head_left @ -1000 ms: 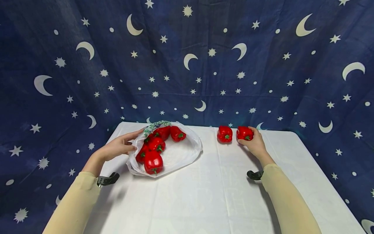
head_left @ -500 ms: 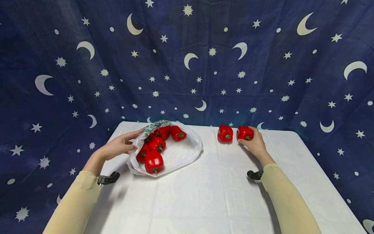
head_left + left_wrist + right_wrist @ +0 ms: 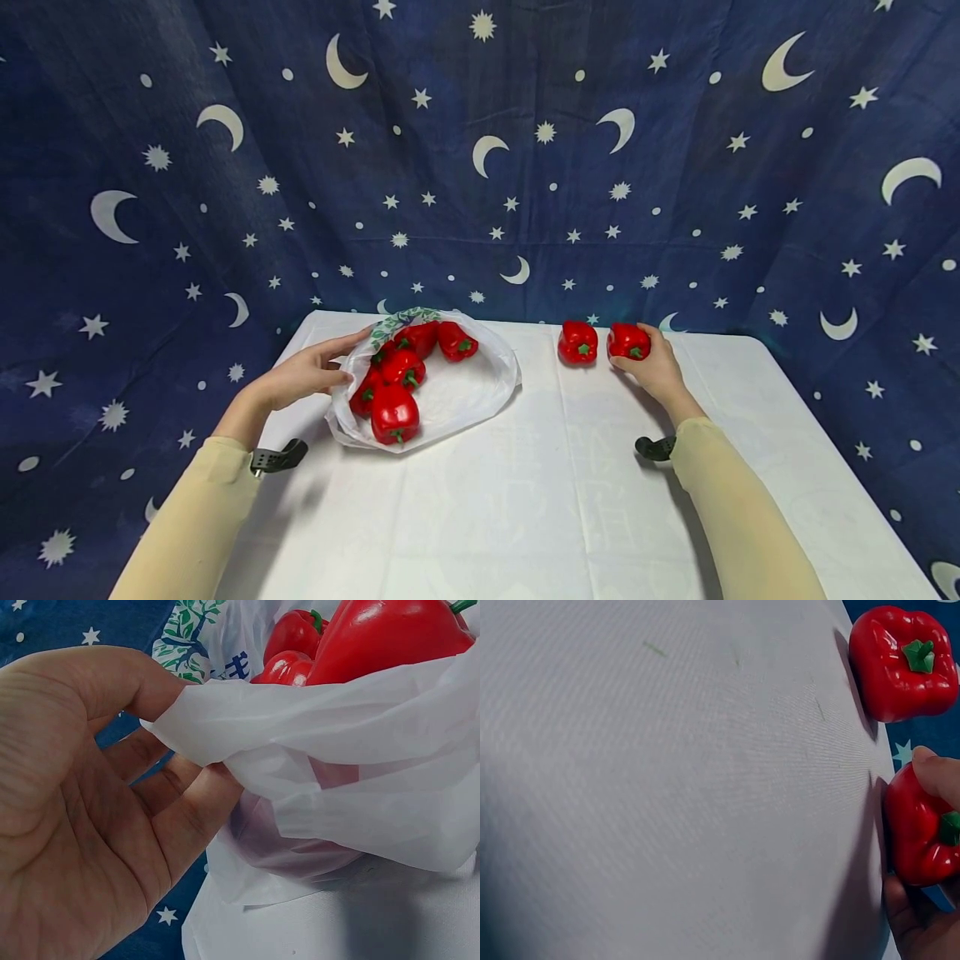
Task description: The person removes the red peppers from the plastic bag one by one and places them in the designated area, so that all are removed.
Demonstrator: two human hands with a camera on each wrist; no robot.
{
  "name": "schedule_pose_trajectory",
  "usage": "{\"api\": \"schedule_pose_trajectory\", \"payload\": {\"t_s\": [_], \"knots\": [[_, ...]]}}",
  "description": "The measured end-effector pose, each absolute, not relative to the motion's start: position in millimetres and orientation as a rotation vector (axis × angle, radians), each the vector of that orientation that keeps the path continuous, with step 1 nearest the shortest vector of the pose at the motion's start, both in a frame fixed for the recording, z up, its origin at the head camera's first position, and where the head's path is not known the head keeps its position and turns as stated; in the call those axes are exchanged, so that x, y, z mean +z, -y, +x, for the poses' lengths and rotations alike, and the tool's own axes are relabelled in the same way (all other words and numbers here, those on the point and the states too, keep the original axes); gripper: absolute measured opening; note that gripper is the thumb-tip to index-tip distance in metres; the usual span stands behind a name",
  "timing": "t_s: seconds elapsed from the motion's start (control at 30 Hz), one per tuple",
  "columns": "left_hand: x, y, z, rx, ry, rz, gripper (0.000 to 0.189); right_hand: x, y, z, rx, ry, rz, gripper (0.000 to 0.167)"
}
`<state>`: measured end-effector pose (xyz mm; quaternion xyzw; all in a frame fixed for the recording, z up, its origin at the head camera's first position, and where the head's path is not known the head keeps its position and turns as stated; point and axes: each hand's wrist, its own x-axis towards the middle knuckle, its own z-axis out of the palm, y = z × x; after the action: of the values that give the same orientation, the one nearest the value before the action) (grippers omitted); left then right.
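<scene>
In the head view my left hand (image 3: 303,375) is at the left rim of a white plastic bag (image 3: 465,396) with a green leafy print. The left wrist view shows its thumb and fingers holding the edge of the bag (image 3: 360,720). Several glossy red bell peppers (image 3: 395,414) lie inside the mouth of the bag. My right hand (image 3: 656,367) grips a red bell pepper (image 3: 627,340) at the back right of the table, thumb on one side and fingers on the other. Beside it stands a second red bell pepper (image 3: 577,344), apart from the hand.
Everything rests on a white-covered table (image 3: 487,517). A dark blue curtain (image 3: 450,242) with moons and stars hangs close behind its back edge and along both sides. Black wrist mounts (image 3: 279,458) stick out at both sleeves.
</scene>
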<state>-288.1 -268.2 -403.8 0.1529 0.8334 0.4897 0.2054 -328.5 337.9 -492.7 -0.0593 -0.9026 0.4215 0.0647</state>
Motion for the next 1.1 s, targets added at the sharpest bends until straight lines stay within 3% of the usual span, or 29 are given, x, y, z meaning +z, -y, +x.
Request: {"api": "schedule_pose_trajectory", "payload": {"t_s": [0.4, 0.77, 1.1], "knots": [[-405, 271, -284, 1.389, -2.313, 0.448, 0.076, -480, -342, -317, 1.292, 2.771, -0.108, 0.11], [-402, 267, -290, 1.359, -2.346, 0.459, 0.074, -430, -336, -291, 1.185, 2.609, 0.004, 0.099], [-403, 270, -288, 1.376, -2.342, 0.412, 0.075, -414, -276, -275, 1.214, 2.538, 0.275, 0.088]]}}
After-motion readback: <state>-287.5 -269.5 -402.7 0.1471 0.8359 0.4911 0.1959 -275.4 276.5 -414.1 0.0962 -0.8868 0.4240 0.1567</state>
